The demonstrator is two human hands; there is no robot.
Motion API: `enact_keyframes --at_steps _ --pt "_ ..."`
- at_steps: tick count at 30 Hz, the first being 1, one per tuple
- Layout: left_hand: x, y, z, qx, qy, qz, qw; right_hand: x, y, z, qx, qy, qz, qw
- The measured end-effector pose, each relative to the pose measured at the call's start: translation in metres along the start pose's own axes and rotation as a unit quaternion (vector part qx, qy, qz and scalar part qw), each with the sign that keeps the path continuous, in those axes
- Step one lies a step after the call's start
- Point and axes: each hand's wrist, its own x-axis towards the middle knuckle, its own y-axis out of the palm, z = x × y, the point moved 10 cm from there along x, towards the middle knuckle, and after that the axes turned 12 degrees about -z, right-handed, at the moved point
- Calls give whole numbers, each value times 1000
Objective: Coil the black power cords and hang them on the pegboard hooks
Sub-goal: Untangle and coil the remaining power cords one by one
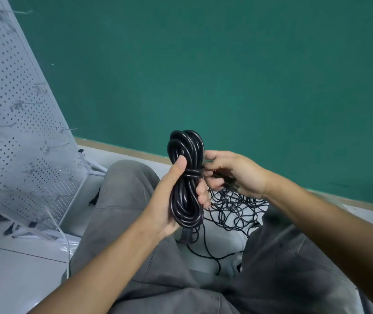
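The left hand (169,196) grips the coiled black cord (186,177); the right hand (233,173) pinches its wrapping end. A slip could unwind it.

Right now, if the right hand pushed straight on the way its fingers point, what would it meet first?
The right hand points leftward at the coiled black cord, which its fingertips already seem to touch; beyond is the left hand.

Looks like a workshop or storage corner, floor level. White pegboard (20,123) with hooks leans at left against a green wall (226,64). Pale floor (11,268), wood baseboard (122,150) far. Loose black cords (233,209) piled between the person's knees.
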Motion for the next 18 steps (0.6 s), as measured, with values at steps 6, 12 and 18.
enact_keyframes --at_steps 6,12,18 --pt "7 -12 2 44 -18 -44 998 -18 6 0 -70 -48 -45 995" --pt "10 -25 14 169 -10 -87 982 -28 -7 -4 -119 -64 -123 983" --pt "9 -31 27 329 -6 -102 939 -34 -26 -22 -163 -24 -217 962"
